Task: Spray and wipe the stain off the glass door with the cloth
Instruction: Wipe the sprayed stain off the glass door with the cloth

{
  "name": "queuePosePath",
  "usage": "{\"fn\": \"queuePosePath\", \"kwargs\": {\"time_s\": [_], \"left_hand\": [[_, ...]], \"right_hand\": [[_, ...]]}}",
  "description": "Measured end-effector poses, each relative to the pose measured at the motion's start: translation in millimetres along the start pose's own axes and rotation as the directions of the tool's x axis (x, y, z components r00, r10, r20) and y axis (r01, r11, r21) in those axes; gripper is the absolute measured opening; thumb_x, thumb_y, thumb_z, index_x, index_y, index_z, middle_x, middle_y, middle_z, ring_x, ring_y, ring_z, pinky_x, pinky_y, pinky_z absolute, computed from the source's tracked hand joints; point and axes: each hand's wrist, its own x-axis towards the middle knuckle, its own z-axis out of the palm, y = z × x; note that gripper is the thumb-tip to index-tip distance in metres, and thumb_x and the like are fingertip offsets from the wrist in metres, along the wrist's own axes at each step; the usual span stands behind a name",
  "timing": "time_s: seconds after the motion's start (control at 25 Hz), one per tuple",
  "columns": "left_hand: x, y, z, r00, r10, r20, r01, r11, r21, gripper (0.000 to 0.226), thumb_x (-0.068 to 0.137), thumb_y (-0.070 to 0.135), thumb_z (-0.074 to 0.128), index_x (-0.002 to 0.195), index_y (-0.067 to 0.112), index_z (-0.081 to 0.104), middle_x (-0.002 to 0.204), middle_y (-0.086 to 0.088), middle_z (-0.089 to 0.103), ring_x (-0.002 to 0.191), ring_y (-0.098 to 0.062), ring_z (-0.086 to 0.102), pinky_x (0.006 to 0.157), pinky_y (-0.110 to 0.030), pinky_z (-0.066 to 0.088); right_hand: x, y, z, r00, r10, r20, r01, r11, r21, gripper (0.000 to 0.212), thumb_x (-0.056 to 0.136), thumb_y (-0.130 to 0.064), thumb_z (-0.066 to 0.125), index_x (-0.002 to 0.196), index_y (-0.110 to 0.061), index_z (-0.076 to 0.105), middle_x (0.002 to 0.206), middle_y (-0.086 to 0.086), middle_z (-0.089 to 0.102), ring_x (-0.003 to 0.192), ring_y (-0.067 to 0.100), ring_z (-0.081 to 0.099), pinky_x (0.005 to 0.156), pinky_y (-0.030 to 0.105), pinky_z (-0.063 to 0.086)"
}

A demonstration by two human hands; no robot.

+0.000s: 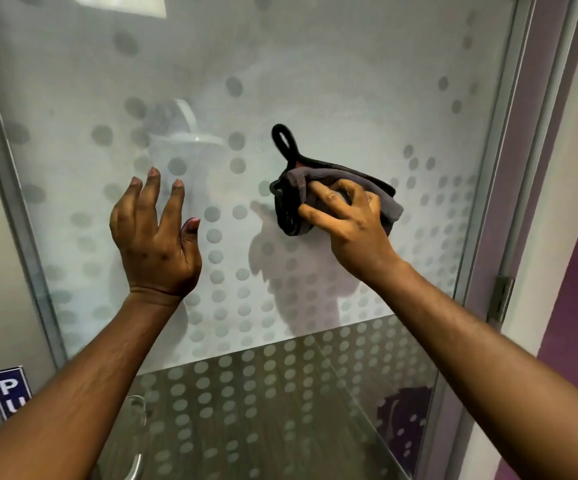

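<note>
Head view. Your right hand [346, 216], at three o'clock from frame centre, gripped the bunched grey-and-black cloth [298, 180], with fingers and thumb curled round it. The cloth's black hanging loop [286, 140] stood up at twelve o'clock from the bundle. The cloth lay at the dotted, frosted glass door [315, 81], though you could not tell whether it touched the pane. A faint whitish smear [262, 149] marked the glass just beside the loop, at nine o'clock from it. Your left hand [156, 244], at nine o'clock from centre, was raised before the glass with fingers spread and holding nothing. A blue sign [9, 391] sat at eight o'clock and a metal hinge [500, 297] at four o'clock.
</note>
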Motion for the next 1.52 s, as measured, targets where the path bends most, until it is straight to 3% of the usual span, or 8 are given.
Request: {"fn": "queuePosePath", "kwargs": {"time_s": [0.24, 0.48, 0.6, 0.72, 0.92, 1.12, 1.24, 1.52], "left_hand": [[-1, 3, -2, 1.000, -0.005, 0.028, 0.005, 1.000, -0.001, 0.046, 0.098, 0.034, 0.033, 0.130, 0.007, 0.053, 0.140, -0.022, 0.047, 0.131, -0.036, 0.036, 0.106, -0.046, 0.030], [0, 4, -4, 0.999, -0.022, 0.049, 0.022, 1.000, -0.004, 0.046, 0.097, 0.034, 0.037, 0.130, 0.006, 0.053, 0.140, -0.023, 0.047, 0.132, -0.036, 0.036, 0.106, -0.047, 0.031], [-3, 1, -5, 0.997, 0.008, 0.082, -0.008, 1.000, -0.003, 0.048, 0.098, 0.035, 0.036, 0.133, 0.006, 0.049, 0.142, -0.024, 0.044, 0.133, -0.038, 0.033, 0.108, -0.049, 0.029], [-4, 1, -5, 0.995, 0.018, 0.103, -0.020, 1.000, 0.022, 0.051, 0.098, 0.037, 0.035, 0.135, 0.005, 0.047, 0.144, -0.025, 0.042, 0.135, -0.040, 0.031, 0.111, -0.049, 0.026], [-3, 4, -7, 0.990, 0.012, 0.138, -0.019, 0.998, 0.055, 0.054, 0.097, 0.040, 0.035, 0.137, 0.005, 0.044, 0.145, -0.025, 0.039, 0.136, -0.039, 0.029, 0.113, -0.046, 0.021], [-2, 4, -9, 0.986, 0.004, 0.169, -0.014, 0.998, 0.059, 0.055, 0.096, 0.041, 0.037, 0.137, 0.005, 0.044, 0.145, -0.025, 0.039, 0.137, -0.038, 0.026, 0.113, -0.046, 0.020], [-2, 2, -15, 0.967, -0.004, 0.256, -0.006, 0.999, 0.040, 0.058, 0.096, 0.043, 0.038, 0.141, 0.007, 0.039, 0.149, -0.023, 0.034, 0.140, -0.038, 0.024, 0.116, -0.045, 0.016], [7, 6, -42, 0.870, -0.058, 0.490, 0.087, 0.996, -0.037, 0.062, 0.095, 0.047, 0.031, 0.147, 0.014, 0.026, 0.158, -0.016, 0.015, 0.146, -0.032, 0.009, 0.119, -0.046, 0.012]], "right_hand": [[-46, -46, 16, 0.957, 0.291, -0.006, -0.288, 0.948, 0.134, 0.043, 0.088, -0.001, 0.044, 0.120, -0.023, 0.062, 0.135, 0.008, 0.056, 0.111, 0.032, 0.039, 0.080, 0.043, 0.027], [-121, -74, 17, 0.992, -0.014, 0.123, -0.006, 0.988, 0.157, 0.052, 0.071, 0.005, 0.065, 0.116, -0.020, 0.060, 0.130, 0.008, 0.061, 0.108, 0.037, 0.042, 0.073, 0.050, 0.040], [-133, -59, 9, 0.930, -0.311, 0.197, 0.291, 0.949, 0.124, 0.035, 0.081, -0.005, 0.061, 0.113, -0.021, 0.059, 0.127, 0.005, 0.062, 0.104, 0.037, 0.047, 0.069, 0.047, 0.042], [-111, -21, -1, 0.908, -0.375, 0.188, 0.373, 0.927, 0.046, 0.025, 0.093, -0.010, 0.048, 0.106, -0.020, 0.067, 0.123, 0.006, 0.064, 0.100, 0.039, 0.052, 0.066, 0.046, 0.046], [-44, 15, -7, 0.987, 0.157, -0.015, -0.157, 0.988, 0.006, 0.031, 0.086, 0.008, 0.054, 0.107, -0.007, 0.071, 0.124, 0.018, 0.063, 0.094, 0.047, 0.057, 0.072, 0.054, 0.048], [-9, -10, 3, 0.691, 0.720, -0.056, -0.683, 0.677, 0.273, 0.059, 0.079, 0.018, 0.045, 0.122, -0.017, 0.064, 0.142, 0.011, 0.049, 0.117, 0.037, 0.042, 0.101, 0.036, 0.038], [-14, -35, 7, 0.558, 0.828, -0.054, -0.775, 0.543, 0.324, 0.058, 0.082, 0.017, 0.044, 0.125, -0.018, 0.062, 0.144, 0.008, 0.047, 0.113, 0.032, 0.042, 0.096, 0.022, 0.032], [-81, -127, 11, 0.389, 0.909, 0.148, -0.873, 0.314, 0.372, 0.051, 0.084, 0.014, 0.050, 0.125, -0.014, 0.061, 0.144, 0.004, 0.046, 0.117, 0.026, 0.042, 0.102, 0.028, 0.036]]}}
